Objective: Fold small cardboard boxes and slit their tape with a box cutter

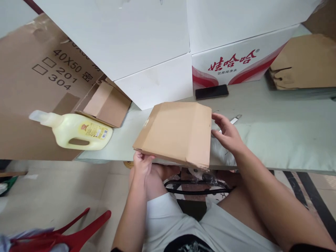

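Note:
A brown cardboard piece (168, 133), looking like a flat carton with creased edges, is tilted over the table's front edge. My left hand (143, 161) pinches its lower left corner from below. At its right edge is my right hand (227, 133), thumb and fingers apart, with fingertips at or just against the cardboard. The cardboard's underside is hidden. Partly behind my right hand lies a slim tool with a pale, flat metal-looking end (235, 119); its kind is unclear.
White cartons (157, 82) stand along the back, with a black phone-like slab (212, 92) before them. At left are a yellow detergent bottle (81, 131), an open small box (105, 103) and a large printed carton (31, 91). Another cardboard box (307, 63) sits right; a red chair (78, 238) stands lower left.

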Motion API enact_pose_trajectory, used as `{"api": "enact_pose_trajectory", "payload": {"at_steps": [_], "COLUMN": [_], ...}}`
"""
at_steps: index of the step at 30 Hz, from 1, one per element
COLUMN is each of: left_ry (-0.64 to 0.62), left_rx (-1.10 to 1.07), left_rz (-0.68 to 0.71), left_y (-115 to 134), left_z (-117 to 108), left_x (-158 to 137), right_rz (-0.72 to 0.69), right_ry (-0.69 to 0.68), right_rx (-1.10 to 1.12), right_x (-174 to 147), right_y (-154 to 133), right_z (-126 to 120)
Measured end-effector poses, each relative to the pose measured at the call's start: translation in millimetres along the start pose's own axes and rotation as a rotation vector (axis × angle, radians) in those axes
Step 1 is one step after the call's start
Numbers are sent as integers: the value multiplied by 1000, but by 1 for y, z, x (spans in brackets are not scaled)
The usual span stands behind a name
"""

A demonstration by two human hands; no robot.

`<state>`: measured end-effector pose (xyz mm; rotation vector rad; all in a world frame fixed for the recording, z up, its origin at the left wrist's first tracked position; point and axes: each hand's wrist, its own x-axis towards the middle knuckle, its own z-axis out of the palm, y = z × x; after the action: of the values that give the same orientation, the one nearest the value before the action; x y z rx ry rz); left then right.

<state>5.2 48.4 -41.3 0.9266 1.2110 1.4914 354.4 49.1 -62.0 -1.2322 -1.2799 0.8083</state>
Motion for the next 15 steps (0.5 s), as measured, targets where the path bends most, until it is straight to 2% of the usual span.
{"api": "enact_pose_trajectory", "payload": {"at_steps": [3,7,12,15], "left_ry": [-33,-61,-132,-187], "left_rx": [-6,22,194,242], "left_rz": [-13,-34,-62,-87], "left_y": [2,4,5,4], "left_z": [-2,-5,-8,-10], "left_x": [-2,-4,-5,-6], "right_rz": [-3,9,49,88], "right_ry": [-76,-38,-129,-80], "right_rx": [18,32,143,161], "right_x": [0,1,1,1], "right_y": [1,-5,-11,-4], "right_z": [1,-3,-10,-11]}}
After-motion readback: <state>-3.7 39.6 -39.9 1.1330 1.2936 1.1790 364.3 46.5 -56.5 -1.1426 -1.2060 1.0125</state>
